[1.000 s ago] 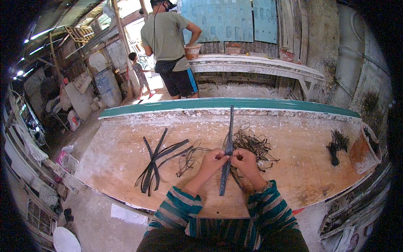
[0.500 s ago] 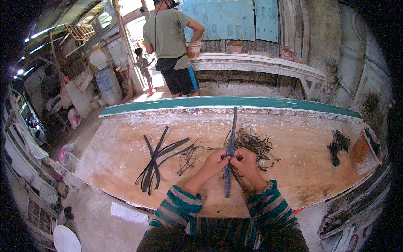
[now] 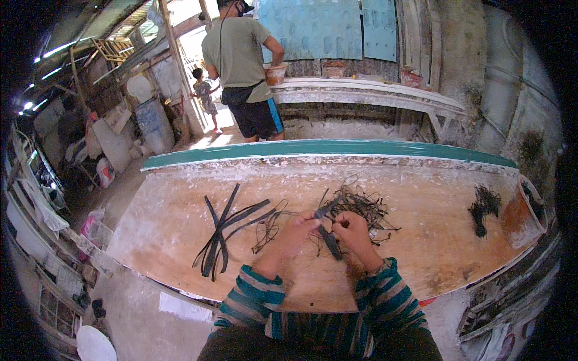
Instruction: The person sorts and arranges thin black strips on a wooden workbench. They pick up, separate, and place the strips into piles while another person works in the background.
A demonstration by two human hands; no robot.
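Note:
My left hand, a little smeared by motion, has its fingers closed on a dark grey flat strip, which slants over the tabletop in front of me. Beside it, my right hand is closed in a pinch at the strip's right side; what lies between its fingertips is too small to make out. Just beyond the right hand spreads a tangle of thin dark cords. Left of my hands are several black flat strips, crossed over one another, with a looser bit of thin cord near them.
The wooden table has a raised green-edged board along its far side. At the right stand a dark cord bundle and a stained orange bucket. Beyond, a person stands at a white bench; a smaller person is by the doorway.
The strip, upright and stretched long between both hands before, now slants and looks shorter, as if folded. My left hand has shifted slightly left, and my hands are farther apart.

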